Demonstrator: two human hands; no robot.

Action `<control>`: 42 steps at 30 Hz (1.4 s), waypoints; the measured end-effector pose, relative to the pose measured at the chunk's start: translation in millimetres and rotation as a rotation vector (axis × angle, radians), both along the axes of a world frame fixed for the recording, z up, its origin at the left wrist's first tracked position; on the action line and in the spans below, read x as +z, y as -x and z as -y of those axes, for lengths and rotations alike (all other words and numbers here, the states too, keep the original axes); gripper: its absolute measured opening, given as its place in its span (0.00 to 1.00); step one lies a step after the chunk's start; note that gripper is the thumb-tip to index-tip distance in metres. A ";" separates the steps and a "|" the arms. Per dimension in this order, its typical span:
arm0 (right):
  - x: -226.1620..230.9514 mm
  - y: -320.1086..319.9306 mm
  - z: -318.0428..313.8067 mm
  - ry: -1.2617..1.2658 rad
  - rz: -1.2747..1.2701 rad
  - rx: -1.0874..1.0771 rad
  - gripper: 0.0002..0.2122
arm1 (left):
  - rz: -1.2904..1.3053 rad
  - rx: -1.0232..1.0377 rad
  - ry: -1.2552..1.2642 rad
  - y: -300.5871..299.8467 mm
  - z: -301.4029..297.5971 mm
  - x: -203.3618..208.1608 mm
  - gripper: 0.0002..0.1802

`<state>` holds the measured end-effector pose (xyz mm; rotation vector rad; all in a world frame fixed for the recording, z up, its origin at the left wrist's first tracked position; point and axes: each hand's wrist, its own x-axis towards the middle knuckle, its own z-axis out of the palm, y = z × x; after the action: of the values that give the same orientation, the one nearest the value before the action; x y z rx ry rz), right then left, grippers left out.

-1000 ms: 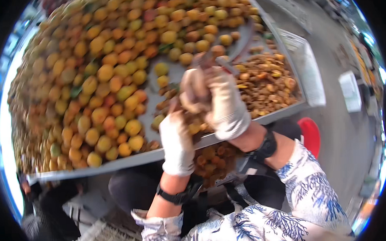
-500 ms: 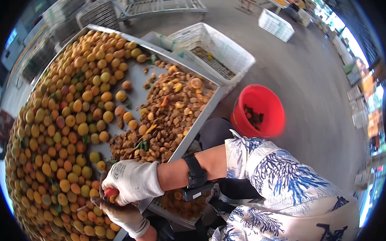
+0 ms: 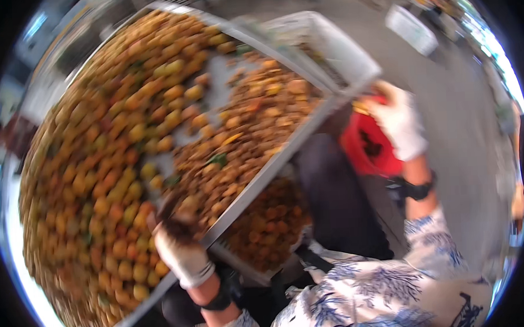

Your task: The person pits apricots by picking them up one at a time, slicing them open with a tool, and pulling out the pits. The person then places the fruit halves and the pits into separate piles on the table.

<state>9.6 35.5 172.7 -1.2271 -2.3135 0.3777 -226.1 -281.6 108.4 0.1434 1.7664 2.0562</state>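
Both hands wear white knit gloves and are smeared by motion. My right hand [image 3: 399,122] is over the red bucket [image 3: 358,156], its fingers closed around something small showing yellow and red, too blurred to name. Dark scraps lie inside the bucket. My left hand [image 3: 181,249], its fingertips stained dark, is at the near edge of the metal-rimmed table [image 3: 257,190]. Its fingers are by the heap of brown pits [image 3: 246,138] and the round orange-yellow fruit, apparently apricots [image 3: 107,170]; whether they hold anything is unclear.
A white plastic crate [image 3: 351,57] stands beyond the table's far right corner. Below the near edge, by my legs, sits a container of orange fruit halves [image 3: 265,227]. Another white crate [image 3: 411,29] is farther off on the floor.
My right hand has left my left hand at the table and swung right to the bucket. My left hand stays near the table edge. The whole view has shifted.
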 end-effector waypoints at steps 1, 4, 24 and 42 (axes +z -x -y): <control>-19.3 -28.0 -19.9 -0.039 -0.079 -0.013 0.12 | 0.009 -0.032 -0.068 -0.4 -3.6 -6.5 0.24; -6.8 -25.1 -25.5 0.309 -0.349 0.067 0.13 | 0.024 -0.096 -0.015 -3.8 -6.2 -3.9 0.22; -94.9 361.9 181.4 0.214 0.407 0.784 0.23 | 0.081 -0.290 0.077 -5.1 39.2 -9.1 0.13; -31.6 249.0 219.9 0.874 -0.246 1.154 0.19 | 0.115 0.198 -0.353 17.1 55.0 10.3 0.24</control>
<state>-239.4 -184.4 141.2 0.0936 -2.4222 1.9184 -243.2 -336.7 118.6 -0.0484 1.3853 2.4520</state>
